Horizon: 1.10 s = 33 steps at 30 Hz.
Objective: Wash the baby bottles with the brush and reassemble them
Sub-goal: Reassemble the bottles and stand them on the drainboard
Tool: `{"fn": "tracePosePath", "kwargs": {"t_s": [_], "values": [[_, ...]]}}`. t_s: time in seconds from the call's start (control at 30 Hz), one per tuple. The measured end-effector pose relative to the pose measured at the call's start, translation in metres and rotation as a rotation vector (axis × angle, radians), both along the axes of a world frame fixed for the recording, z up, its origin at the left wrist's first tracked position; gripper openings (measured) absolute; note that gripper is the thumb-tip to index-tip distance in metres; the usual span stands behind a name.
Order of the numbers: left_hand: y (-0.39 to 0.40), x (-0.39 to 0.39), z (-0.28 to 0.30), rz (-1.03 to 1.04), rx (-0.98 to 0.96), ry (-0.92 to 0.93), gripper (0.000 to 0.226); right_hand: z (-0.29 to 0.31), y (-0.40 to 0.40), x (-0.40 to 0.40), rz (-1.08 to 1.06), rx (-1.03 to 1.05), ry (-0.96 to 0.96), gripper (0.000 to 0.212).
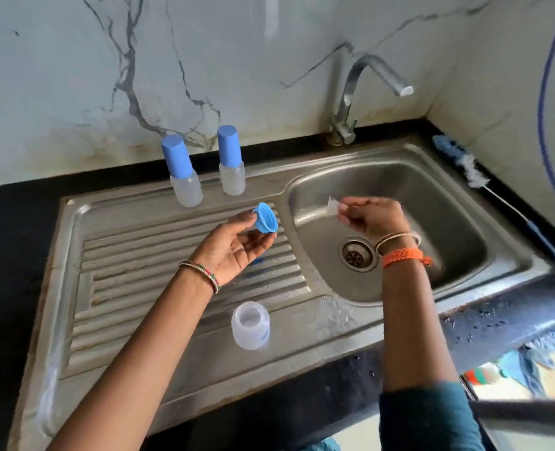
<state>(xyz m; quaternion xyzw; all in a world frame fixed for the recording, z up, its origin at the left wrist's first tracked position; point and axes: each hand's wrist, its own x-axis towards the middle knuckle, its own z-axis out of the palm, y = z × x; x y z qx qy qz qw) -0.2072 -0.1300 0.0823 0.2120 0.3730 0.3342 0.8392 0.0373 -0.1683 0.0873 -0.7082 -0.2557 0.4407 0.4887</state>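
Note:
My left hand [237,247] holds a blue screw ring [265,218] between thumb and fingertips above the ribbed drainboard [139,278]. Over the sink basin, my right hand [372,214] pinches a small clear teat [333,206], blurred. An open, capless clear bottle [250,324] stands on the drainboard near the front. Two assembled bottles with blue caps [181,172] [231,161] stand at the back of the drainboard. The bottle brush [468,167], blue and white bristles with a thin handle, lies on the counter right of the sink.
A steel tap [364,92] arches over the sink basin [432,229], no water running; the drain [357,254] is in the middle. Water is pooled on the sink's front rim and dark counter. A marble wall stands behind. A blue hose runs down the right wall.

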Motion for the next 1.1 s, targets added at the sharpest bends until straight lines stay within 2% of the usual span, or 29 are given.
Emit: {"fn": "tracePosePath", "kwargs": {"t_s": [0.03,0.07,0.13,0.17,0.2,0.27,0.33,0.37,0.4,0.5,0.6,0.67,0.7,0.8,0.9,1.0,1.1], "values": [[-0.002,0.000,0.001,-0.011,-0.003,0.011,0.018,0.011,-0.003,0.000,0.028,0.123,0.216,0.025],[-0.004,0.002,0.002,-0.011,-0.009,0.014,0.018,0.016,-0.005,0.002,0.066,0.169,0.340,0.030],[-0.005,0.004,0.002,0.006,-0.025,-0.004,0.022,0.004,0.000,-0.001,-0.028,0.001,0.160,0.025],[-0.006,0.005,0.003,0.014,-0.032,-0.015,0.025,-0.002,0.002,-0.004,-0.178,-0.101,-0.106,0.019],[-0.008,0.006,0.004,0.011,-0.032,-0.015,0.027,-0.005,0.000,-0.007,-0.297,-0.102,-0.209,0.018],[-0.010,0.008,0.004,0.002,-0.014,-0.015,0.029,0.001,0.004,-0.019,-0.322,0.037,-0.008,0.022],[-0.015,0.009,0.006,-0.023,-0.008,0.008,0.035,0.010,0.004,-0.031,-0.224,0.216,0.340,0.018],[-0.017,0.008,0.008,-0.026,-0.007,0.015,0.038,0.017,0.001,-0.041,-0.171,0.259,0.454,0.017],[-0.019,0.008,0.009,-0.028,-0.008,0.017,0.040,0.023,-0.004,-0.052,-0.089,0.288,0.517,0.018],[-0.028,0.002,0.014,-0.021,-0.007,0.000,0.041,0.031,-0.016,-0.079,0.069,0.323,0.512,0.019],[-0.040,-0.008,0.018,-0.004,-0.002,-0.026,0.040,0.034,-0.027,-0.100,0.169,0.350,0.222,0.012],[-0.047,-0.014,0.020,0.009,-0.010,-0.071,0.038,0.035,-0.031,-0.114,0.156,0.365,-0.036,0.018],[-0.051,-0.018,0.021,0.011,-0.006,-0.096,0.033,0.036,-0.035,-0.122,0.142,0.404,-0.100,0.020],[-0.064,-0.027,0.024,-0.008,0.019,-0.131,0.023,0.032,-0.046,-0.143,0.158,0.597,-0.109,0.025],[-0.079,-0.037,0.024,0.002,0.045,-0.147,0.028,0.023,-0.058,-0.153,0.183,0.693,-0.256,0.027],[-0.089,-0.047,0.022,0.034,0.065,-0.155,0.026,0.018,-0.069,-0.161,0.201,0.687,-0.341,0.026],[-0.098,-0.057,0.018,0.067,0.065,-0.138,0.022,0.016,-0.076,-0.166,0.207,0.603,-0.566,0.030]]}}
